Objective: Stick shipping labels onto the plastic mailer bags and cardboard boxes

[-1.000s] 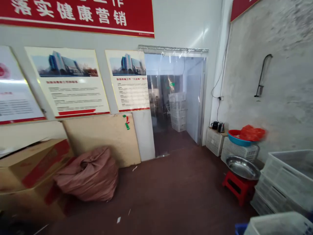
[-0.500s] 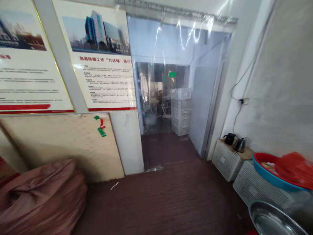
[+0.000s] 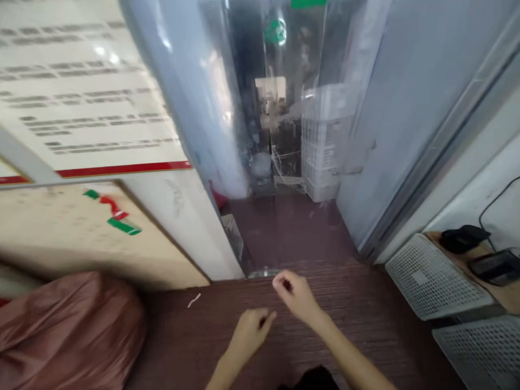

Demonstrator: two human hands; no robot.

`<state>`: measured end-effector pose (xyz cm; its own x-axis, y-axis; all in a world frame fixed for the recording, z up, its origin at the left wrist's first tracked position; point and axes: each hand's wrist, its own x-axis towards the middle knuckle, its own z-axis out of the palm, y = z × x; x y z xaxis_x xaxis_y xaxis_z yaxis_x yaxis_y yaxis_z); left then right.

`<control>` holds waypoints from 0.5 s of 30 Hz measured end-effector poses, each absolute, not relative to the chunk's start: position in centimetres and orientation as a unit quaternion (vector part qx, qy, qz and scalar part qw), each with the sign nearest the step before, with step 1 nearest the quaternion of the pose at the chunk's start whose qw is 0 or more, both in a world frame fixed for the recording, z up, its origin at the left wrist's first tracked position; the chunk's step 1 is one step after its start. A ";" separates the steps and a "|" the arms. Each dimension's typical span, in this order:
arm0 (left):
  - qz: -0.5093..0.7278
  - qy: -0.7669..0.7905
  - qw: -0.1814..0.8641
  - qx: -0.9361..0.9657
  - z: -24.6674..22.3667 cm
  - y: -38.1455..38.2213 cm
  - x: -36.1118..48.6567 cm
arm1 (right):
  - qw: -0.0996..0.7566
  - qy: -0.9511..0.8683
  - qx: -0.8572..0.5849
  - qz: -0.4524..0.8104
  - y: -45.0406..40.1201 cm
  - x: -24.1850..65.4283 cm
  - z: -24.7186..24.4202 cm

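Observation:
Both my hands are in the lower middle of the head view, held out over the dark floor. My left hand (image 3: 251,329) has its fingers curled in loosely, with a dark gap beside the thumb; nothing shows in it. Higher and a little to the right, my right hand (image 3: 298,297) is bent round into a loose fist, also with no object visible in it. The two hands are apart from each other. Ahead of them hangs a clear plastic strip curtain (image 3: 254,227) across a doorway.
Stacked white crates (image 3: 323,143) stand behind the curtain, beside an open door panel (image 3: 406,103). To the right, white perforated crates (image 3: 433,281) carry a board with dark kettles (image 3: 463,238). A brown cloth sack (image 3: 73,330) sits at left, below a wall poster (image 3: 101,108).
My hands have come into view from below. The doorway is nearer and the view points further down. The basins at right have left the picture.

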<state>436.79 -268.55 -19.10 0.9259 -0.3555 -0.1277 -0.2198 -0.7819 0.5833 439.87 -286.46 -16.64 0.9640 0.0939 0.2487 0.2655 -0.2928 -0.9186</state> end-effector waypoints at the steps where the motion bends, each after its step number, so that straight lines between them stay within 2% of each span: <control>1: -0.101 -0.173 0.300 0.933 -18.5 -270.6 442.1 | 0.586 -0.099 -0.800 -0.081 -288.5 443.6 -16.8; 3: -0.077 -0.205 0.320 0.922 -17.6 -274.5 452.7 | 0.580 -0.094 -0.804 -0.092 -292.2 452.1 -17.0; 7: -0.034 -0.191 0.363 0.911 -17.7 -278.9 470.6 | 0.547 -0.201 -0.811 -0.046 -295.2 471.5 -17.1; 11: -0.023 -0.121 0.398 0.909 -19.8 -276.4 481.8 | 0.521 -0.220 -0.825 0.003 -297.1 488.3 -18.4; 15: 0.021 -0.038 0.379 0.924 -21.2 -270.5 487.5 | 0.498 -0.131 -0.853 -0.079 -306.8 500.4 -19.1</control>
<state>487.50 -270.49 -21.23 0.9961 -0.0546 0.0688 -0.0872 -0.7091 0.6997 500.42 -306.84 -19.10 0.9532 0.1440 0.2660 0.3024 -0.4691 -0.8297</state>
